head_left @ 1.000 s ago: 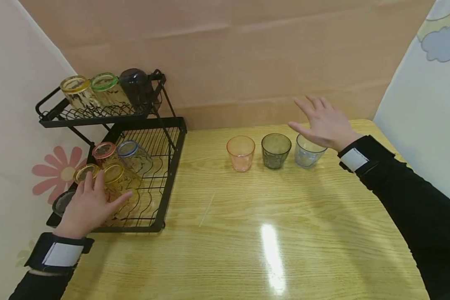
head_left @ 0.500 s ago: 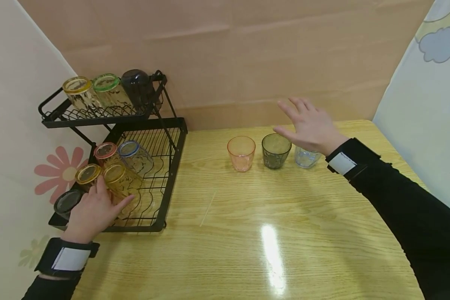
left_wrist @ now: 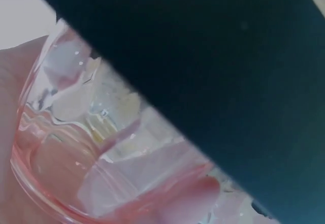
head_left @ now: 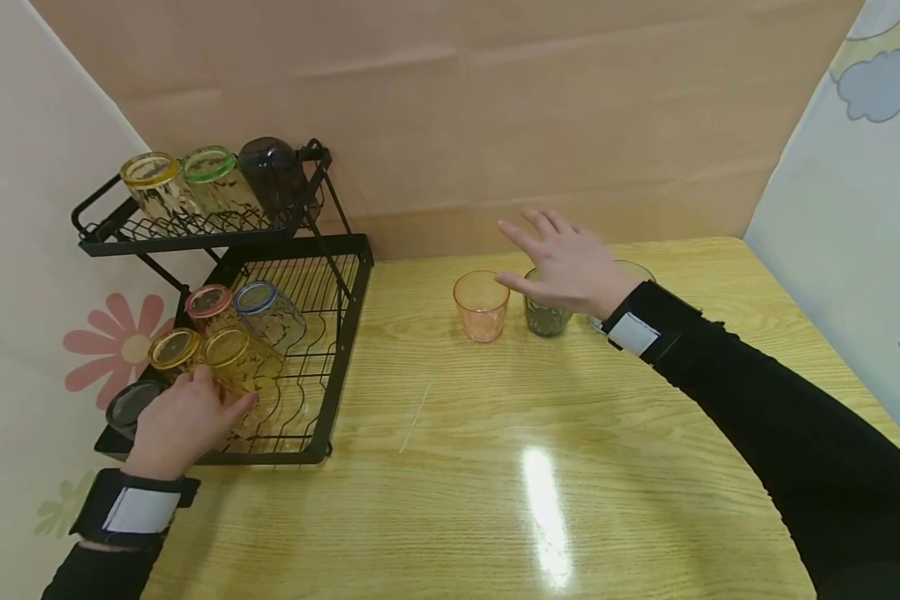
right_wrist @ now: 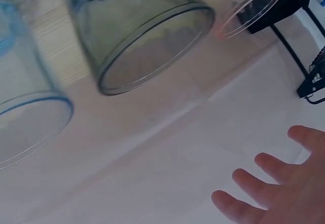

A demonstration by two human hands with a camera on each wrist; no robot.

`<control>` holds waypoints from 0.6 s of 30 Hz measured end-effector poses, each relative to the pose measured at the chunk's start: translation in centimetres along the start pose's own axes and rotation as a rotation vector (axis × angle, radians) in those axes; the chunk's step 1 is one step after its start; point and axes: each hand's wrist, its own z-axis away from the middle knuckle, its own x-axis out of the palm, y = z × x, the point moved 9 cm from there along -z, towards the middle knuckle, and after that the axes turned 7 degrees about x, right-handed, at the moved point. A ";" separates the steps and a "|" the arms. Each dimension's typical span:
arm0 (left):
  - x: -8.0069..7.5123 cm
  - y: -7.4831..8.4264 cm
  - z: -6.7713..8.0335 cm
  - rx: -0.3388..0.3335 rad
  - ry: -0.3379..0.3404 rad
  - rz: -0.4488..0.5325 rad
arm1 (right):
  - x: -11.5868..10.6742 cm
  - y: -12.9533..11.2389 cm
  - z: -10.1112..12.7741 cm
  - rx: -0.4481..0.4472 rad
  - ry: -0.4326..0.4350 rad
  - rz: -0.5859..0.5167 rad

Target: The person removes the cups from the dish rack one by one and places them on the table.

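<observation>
From the head view, your left hand (head_left: 183, 421) curls round a ribbed yellow-rimmed glass (head_left: 240, 367) lying in the black wire rack (head_left: 330, 333), while your right hand (head_left: 562, 267) hovers flat and empty over the smooth green cup (head_left: 543, 318). The left wrist view shows pink-tinted wavy glass (left_wrist: 101, 148) against your skin. In the right wrist view, your fingers (right_wrist: 274, 183) are spread, holding nothing, apart from the tapered green cup (right_wrist: 142, 36).
</observation>
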 end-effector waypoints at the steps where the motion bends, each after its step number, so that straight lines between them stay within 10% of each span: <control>1: 0.0 0.0 -0.1 0.004 -0.008 0.007 | 0.0 -0.4 0.0 -0.006 -0.005 0.000; 18: -3.0 0.4 -0.5 -0.006 -0.022 0.031 | 1.5 -4.6 0.7 -0.079 -0.033 -0.009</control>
